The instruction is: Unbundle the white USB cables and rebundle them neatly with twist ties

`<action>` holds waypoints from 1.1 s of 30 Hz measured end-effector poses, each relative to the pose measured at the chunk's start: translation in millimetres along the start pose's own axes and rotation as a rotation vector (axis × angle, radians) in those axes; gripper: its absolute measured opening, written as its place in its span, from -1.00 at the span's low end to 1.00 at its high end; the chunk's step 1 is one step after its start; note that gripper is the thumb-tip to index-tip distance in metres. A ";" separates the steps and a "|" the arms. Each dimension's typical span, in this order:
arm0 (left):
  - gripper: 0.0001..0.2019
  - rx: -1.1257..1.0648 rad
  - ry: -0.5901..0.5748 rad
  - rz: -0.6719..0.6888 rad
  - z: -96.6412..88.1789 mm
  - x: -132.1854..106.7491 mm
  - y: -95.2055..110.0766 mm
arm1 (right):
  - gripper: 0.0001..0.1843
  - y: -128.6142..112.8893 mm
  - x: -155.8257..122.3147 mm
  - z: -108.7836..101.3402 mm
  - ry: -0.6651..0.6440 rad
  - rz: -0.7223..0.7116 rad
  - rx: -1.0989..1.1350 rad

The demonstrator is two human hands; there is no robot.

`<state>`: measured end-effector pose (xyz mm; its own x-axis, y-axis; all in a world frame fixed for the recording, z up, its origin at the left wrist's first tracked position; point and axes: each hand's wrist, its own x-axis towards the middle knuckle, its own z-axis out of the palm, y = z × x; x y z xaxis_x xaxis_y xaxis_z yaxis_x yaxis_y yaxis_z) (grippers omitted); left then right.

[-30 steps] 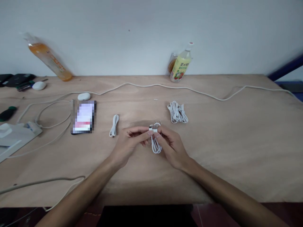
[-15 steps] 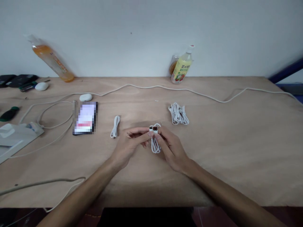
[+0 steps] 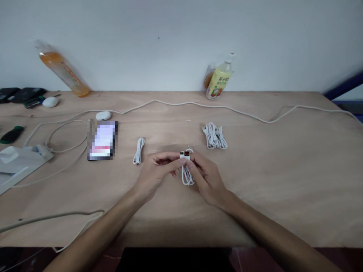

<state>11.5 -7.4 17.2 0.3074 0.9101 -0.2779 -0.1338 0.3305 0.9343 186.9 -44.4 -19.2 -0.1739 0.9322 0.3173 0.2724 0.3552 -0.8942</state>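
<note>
A white USB cable [image 3: 186,177], looped into a bundle, hangs between my two hands just above the table. My left hand [image 3: 159,168] pinches it from the left, thumb and forefinger beside the smaller plug. From the right, my right hand [image 3: 205,173] grips it close to the wider USB plug [image 3: 187,154]. Both plug ends stand side by side, facing away from me. A single coiled white cable [image 3: 138,151] lies left of my left hand. Beyond my right hand rests a pile of bundled white cables [image 3: 214,136].
On the left are a phone [image 3: 102,140], a white earbud case [image 3: 103,115] and a green-black tool handle [image 3: 11,135]. An orange drink bottle [image 3: 64,73] and a yellow drink bottle [image 3: 219,79] lean at the wall. A long white cord [image 3: 195,104] crosses the table [image 3: 283,181].
Both hands keep their pinch on the cable, nearly still. The whole view has shifted slightly; the cable loops hang a touch lower.
</note>
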 end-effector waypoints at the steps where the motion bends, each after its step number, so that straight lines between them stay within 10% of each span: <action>1: -0.83 0.009 0.003 0.000 -0.2 -0.1 -0.7 | -0.65 -0.9 0.2 -0.3 0.002 -0.003 0.009; 33: -0.81 0.050 0.005 -0.011 -2.1 -1.9 -3.4 | -0.59 -3.5 2.4 1.2 -0.011 0.092 0.166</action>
<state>9.3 -9.8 14.0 0.3041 0.9076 -0.2894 -0.0830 0.3279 0.9411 184.5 -43.5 -15.7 -0.1660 0.9592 0.2291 0.1278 0.2513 -0.9594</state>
